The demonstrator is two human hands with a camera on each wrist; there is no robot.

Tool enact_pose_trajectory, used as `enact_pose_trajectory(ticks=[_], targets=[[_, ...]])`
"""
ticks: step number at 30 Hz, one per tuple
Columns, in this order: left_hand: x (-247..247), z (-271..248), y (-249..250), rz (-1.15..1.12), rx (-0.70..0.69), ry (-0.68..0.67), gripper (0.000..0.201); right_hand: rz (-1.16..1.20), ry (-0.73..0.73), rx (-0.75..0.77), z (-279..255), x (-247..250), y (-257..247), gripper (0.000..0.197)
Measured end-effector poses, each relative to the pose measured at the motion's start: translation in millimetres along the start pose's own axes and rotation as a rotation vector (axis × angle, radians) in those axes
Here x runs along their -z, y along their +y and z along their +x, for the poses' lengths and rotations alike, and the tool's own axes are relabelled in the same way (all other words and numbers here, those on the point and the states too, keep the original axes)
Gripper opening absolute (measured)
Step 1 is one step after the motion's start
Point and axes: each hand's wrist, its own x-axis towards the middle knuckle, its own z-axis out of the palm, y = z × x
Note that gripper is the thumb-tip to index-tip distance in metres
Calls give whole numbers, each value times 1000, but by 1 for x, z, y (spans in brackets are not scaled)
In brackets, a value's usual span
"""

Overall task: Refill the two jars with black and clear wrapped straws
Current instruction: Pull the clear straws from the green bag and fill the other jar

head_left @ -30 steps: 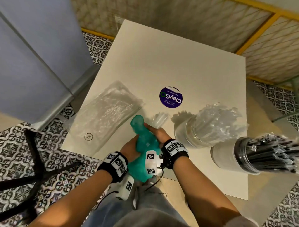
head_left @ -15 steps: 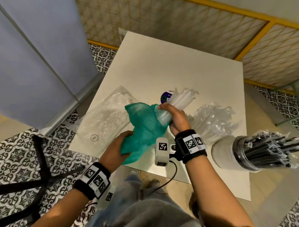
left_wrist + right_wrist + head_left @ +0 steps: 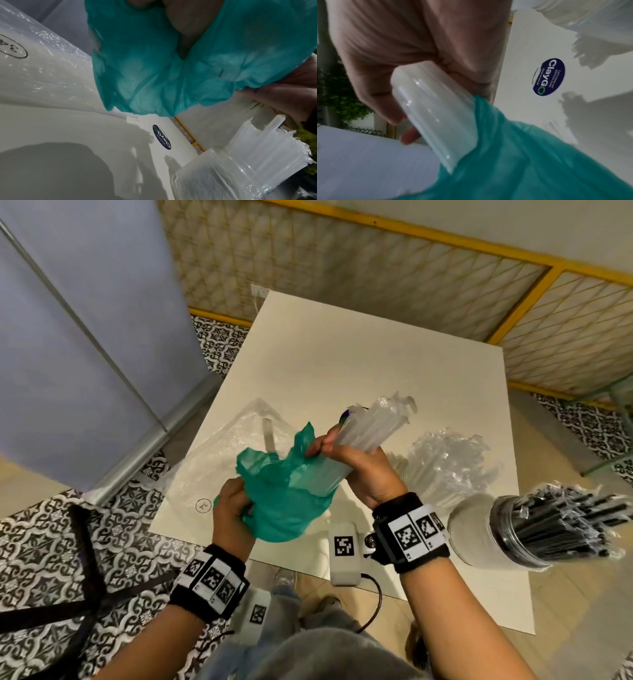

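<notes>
Office pantry or café corner is indicated: ClayGo sticker [image 3: 346, 415] reading "keep our pantries clean" on white worktop [image 3: 342, 364], patterned floor tiles [image 3: 41, 539] at 8 o'clock, bulk straw jars [image 3: 507, 529] at 3 o'clock.

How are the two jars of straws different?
The jar of black straws stands nearest the table's right edge; the jar of clear straws stands further in, behind the right hand. One holds dark straws, the other see-through ones. Both are packed full, with wrapper ends sticking out.
</notes>
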Motion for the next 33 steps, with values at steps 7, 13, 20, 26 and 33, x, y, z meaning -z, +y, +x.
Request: enact_pose_trajectory(ticks=[7, 13, 20, 26, 33], targets=[[33, 21, -15, 1023, -42, -80, 14, -60, 243, 353, -10, 5, -63, 8], [22, 55, -35, 1210, 294, -397, 65, 119, 341, 527, -43, 6, -119, 10], [13, 62, -18, 1297, 59, -288, 94, -144, 529, 288, -97, 46, -102, 15], [-62, 32, -6, 1114, -202, -614, 89, -473, 852, 268, -120, 76, -93, 22], [-178, 24, -95, 942, -27, -898, 129, -444, 840, 448, -85, 96, -102, 16]])
